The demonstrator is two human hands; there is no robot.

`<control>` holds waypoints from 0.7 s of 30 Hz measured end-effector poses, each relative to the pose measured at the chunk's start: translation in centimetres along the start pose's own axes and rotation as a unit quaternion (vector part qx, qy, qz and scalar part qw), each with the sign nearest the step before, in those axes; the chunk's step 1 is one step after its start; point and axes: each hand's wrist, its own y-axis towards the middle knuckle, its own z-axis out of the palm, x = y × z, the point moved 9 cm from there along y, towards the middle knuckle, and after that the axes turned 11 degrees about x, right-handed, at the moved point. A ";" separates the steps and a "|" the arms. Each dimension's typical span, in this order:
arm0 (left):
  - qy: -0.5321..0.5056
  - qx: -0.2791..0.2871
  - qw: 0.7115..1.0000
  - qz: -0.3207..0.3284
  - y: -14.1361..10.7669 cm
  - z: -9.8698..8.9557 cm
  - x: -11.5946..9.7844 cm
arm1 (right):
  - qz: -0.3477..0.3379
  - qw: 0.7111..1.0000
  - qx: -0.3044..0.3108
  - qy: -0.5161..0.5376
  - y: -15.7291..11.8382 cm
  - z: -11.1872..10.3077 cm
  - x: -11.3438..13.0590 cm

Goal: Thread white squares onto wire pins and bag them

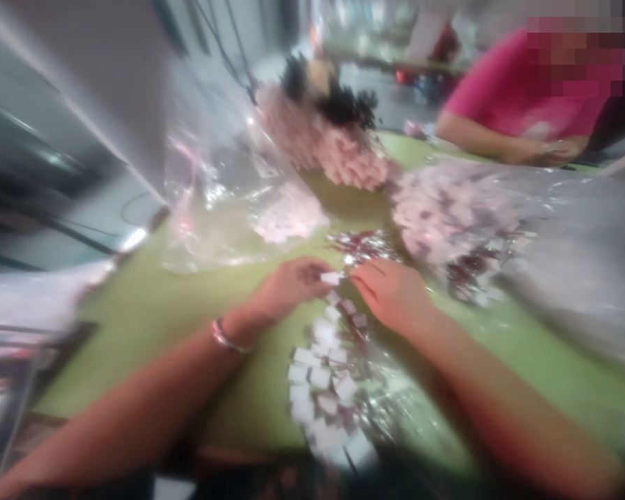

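Observation:
My left hand [298, 280] pinches a small white tag [331, 278] over the middle of the green table. Opposite it, my right hand [388, 288] is closed with its fingertips at the tag's right end, where something small and shiny shows; blur hides what it is. Below both hands lies a heap of white tags [320, 378] with shiny clear strips [390, 410] to their right. Just beyond my fingers sits a pile of silvery and dark red pieces [367, 246], too smeared to name.
Clear plastic bags [208, 229] with pale pink pieces lie left and back. A pale pink heap [448, 208] and a large plastic bag [578, 264] occupy the right. Pink and black bundles [344, 149] stand behind. A person in a pink shirt [542, 97] sits across the green table [151, 298].

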 end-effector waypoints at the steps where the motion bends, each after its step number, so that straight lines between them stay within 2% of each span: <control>1: -0.003 -0.002 1.000 -0.005 0.0 -0.1 0.1 | -0.004 1.000 -0.006 -0.012 0.0 -0.1 0.2; 4: 0.006 0.017 1.000 -0.019 0.1 0.1 0.3 | -0.028 0.999 -0.013 -0.027 0.0 -0.2 0.8; 7: 0.020 0.049 0.998 -0.036 0.1 0.6 0.7 | -0.050 0.998 0.009 -0.029 0.0 0.7 1.3; 11: 0.021 0.062 0.997 -0.034 0.3 0.9 1.1 | -0.032 0.998 0.049 0.037 0.1 2.3 1.2; 13: 0.033 0.065 0.997 -0.031 0.3 1.1 0.9 | -0.019 0.995 0.066 0.076 0.3 2.3 1.0; 16: 0.071 0.068 0.995 0.004 0.1 1.9 -0.5 | -0.003 0.983 0.135 0.124 0.6 1.4 0.3; 19: 0.175 0.076 0.978 0.080 -0.4 3.2 -2.9 | 0.000 0.952 0.236 0.195 0.3 0.3 -1.1; 21: 0.255 0.085 0.953 0.136 -0.9 4.2 -3.9 | 0.040 0.943 0.243 0.223 -0.2 -0.7 -3.1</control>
